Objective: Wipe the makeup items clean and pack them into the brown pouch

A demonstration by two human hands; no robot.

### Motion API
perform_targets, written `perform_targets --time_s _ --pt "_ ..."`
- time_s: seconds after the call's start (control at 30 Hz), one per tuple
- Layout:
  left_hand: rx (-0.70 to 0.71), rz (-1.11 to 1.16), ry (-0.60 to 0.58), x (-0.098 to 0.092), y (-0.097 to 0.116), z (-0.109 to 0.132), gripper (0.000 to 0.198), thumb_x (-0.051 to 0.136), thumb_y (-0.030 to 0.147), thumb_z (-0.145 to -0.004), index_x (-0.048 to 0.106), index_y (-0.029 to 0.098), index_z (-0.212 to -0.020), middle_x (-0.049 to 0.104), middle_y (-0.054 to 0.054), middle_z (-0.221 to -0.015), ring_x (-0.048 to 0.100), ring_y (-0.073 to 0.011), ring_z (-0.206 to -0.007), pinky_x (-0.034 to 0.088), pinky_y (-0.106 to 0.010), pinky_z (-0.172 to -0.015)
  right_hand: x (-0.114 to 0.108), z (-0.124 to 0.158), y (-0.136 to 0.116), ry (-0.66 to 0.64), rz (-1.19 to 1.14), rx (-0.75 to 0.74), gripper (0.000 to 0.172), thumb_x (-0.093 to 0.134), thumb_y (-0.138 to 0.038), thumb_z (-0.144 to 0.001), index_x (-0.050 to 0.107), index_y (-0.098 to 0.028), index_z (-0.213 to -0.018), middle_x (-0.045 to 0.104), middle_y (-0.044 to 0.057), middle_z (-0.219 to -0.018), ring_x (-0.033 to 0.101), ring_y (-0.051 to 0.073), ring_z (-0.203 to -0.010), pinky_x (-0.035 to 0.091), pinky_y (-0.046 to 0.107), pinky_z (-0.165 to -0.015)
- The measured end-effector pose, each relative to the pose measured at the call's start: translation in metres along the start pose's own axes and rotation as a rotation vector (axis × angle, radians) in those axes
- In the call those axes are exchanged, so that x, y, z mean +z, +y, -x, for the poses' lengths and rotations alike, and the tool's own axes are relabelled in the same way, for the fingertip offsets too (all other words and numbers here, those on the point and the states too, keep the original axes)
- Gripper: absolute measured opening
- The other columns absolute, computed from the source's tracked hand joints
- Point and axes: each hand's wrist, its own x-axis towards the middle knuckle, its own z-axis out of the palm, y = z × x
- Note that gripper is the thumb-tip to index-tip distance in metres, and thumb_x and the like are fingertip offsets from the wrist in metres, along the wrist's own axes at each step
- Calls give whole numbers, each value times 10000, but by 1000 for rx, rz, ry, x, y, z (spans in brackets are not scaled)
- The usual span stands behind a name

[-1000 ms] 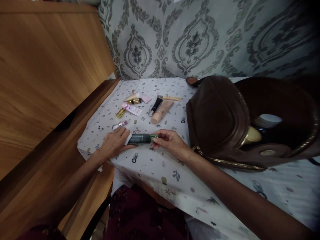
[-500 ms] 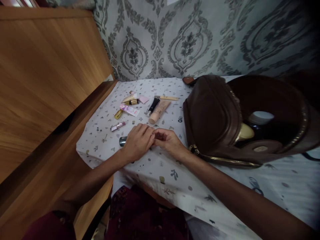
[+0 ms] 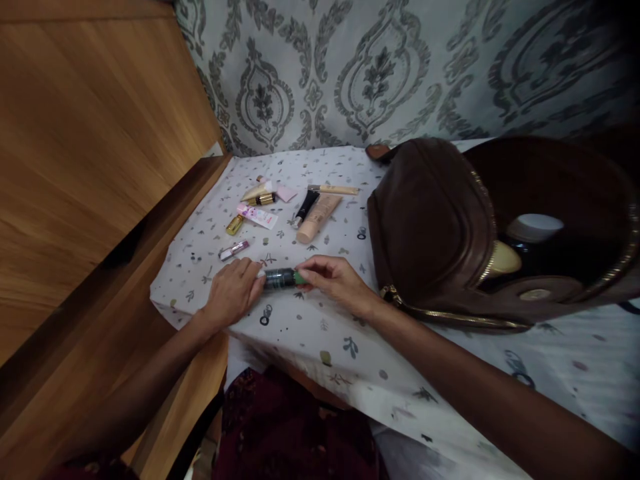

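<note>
Head view: the dark tube (image 3: 278,279) is between both hands over the surface (image 3: 300,323); the right hand's (image 3: 337,283) fingers pinch its green 3-o'clock end; the left hand (image 3: 235,290) curls at its white-tipped 9-o'clock end — grip unclear; steady, level support should serve; edge at 6 o'clock, bag (image 3: 430,220) towards 2; room seems best at 1 — between bag and peach tube (image 3: 317,219).

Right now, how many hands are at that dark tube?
2: the left hand beside one end of the dark tube, the right hand pinching its green end. No others show.
</note>
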Motion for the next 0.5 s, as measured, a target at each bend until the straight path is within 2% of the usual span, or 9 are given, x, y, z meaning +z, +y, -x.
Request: perform_targets --time_s 0.13,0.23,0.37,0.5 --pt "-22 77 28 7 -17 17 275 318 297 -1011 569 190 -1040 626 -81 -947 588 -213 -874 467 -324 -737 0 0 1 12 0 -5 235 768 -409 -756 699 -216 -871 715 29 -825 676 155 -733 575 313 -702" --pt "-23 102 63 9 -21 23 274 313 279 -1013 562 180 -1070 634 -85 -958 592 -215 -894 476 -327 -757 -1 1 2 45 1 41 275 788 -364 -741 698 -213 -952 726 35 -860 681 156 -756 570 329 -746" --pt "12 -50 88 3 -17 19 265 345 290 -1011 581 173 -1032 649 -82 -910 589 -232 -878 463 -335 -716 -3 0 2 41 16 58 299 816 -367 -697 711 -200 -921 723 29 -817 674 156 -758 547 344 -787" --pt "97 -178 98 -10 1 8 265 377 308 -1010 603 169 -1027 655 -75 -884 579 -224 -832 440 -341 -705 -3 0 1 22 -6 30 329 850 -369 -635 710 -211 -887 721 3 -829 658 138 -747 530 324 -784"
